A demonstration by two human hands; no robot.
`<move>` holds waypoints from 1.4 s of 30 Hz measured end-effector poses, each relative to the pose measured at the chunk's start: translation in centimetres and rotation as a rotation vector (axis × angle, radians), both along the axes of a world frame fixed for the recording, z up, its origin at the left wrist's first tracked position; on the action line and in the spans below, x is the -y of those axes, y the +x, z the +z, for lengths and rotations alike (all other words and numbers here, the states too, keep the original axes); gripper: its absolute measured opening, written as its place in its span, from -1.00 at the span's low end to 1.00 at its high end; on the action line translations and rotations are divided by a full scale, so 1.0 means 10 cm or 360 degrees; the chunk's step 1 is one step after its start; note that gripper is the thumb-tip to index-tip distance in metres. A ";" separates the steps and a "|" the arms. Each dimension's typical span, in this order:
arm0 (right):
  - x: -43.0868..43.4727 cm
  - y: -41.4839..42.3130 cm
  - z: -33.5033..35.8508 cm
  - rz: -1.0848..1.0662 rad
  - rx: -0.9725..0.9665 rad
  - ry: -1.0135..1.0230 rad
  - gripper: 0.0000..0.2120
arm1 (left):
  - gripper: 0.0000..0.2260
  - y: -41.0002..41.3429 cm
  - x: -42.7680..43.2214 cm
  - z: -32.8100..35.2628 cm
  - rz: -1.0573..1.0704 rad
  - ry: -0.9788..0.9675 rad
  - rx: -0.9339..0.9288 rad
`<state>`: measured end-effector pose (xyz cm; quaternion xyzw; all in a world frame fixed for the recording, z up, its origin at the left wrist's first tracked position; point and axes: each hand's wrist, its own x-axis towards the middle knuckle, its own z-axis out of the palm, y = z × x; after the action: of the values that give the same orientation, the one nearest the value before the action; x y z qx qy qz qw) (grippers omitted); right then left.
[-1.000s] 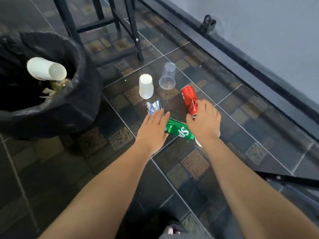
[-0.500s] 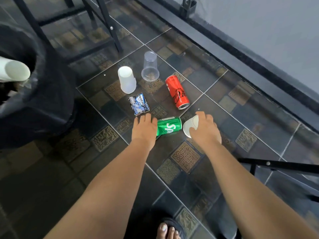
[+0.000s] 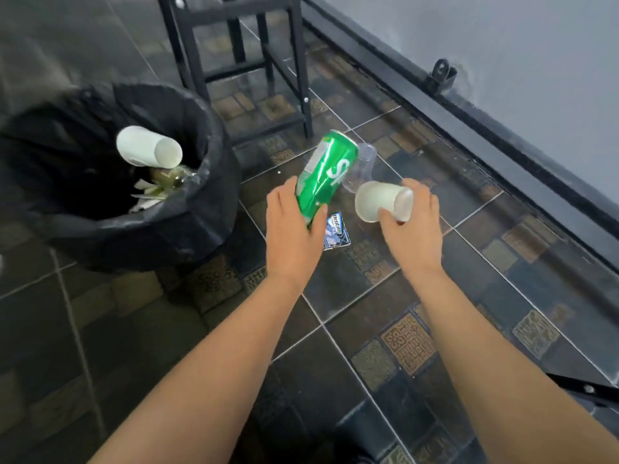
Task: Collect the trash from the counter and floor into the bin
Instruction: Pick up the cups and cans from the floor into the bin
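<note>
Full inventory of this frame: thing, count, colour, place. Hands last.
soda can: 1, green, in left hand, off the floor
paper cup: 1, white, in right hand, on its side
clear cup: 1, transparent, floor, partly behind the soda can
wrapper: 1, blue, floor, between the hands
bin: 1, black liner, left of the hands
cup in bin: 1, white, lying on the trash
stool frame: 1, black, behind the bin
left hand: grips soda can
right hand: grips paper cup
</note>
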<state>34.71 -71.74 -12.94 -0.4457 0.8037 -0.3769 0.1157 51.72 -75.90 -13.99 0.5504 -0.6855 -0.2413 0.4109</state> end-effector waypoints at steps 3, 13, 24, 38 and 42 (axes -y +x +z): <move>0.35 0.35 0.31 0.0122 0.0090 -0.0340 -0.42 | -0.47 0.19 0.18 0.35 0.0181 -0.0118 -0.0158; 1.20 1.64 0.86 0.0586 0.0163 -0.0768 -0.46 | -0.44 1.32 0.60 0.92 0.0723 -0.0200 0.0081; 1.51 2.15 0.40 0.1023 -0.0346 -0.0222 -0.45 | -0.60 2.20 0.79 0.58 0.0752 0.0286 0.0899; 1.16 1.43 0.25 0.0950 -0.0345 -0.0151 -0.48 | -0.50 1.41 0.51 0.45 0.0439 -0.0195 0.1010; 0.89 0.81 0.04 0.0704 -0.0365 -0.0045 -0.49 | -0.52 0.72 0.35 0.29 0.0152 -0.0331 0.0971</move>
<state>42.81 -80.69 -12.50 -0.6522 0.6892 -0.3005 0.0972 58.97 -79.43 -11.13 0.5840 -0.7713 0.0257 0.2516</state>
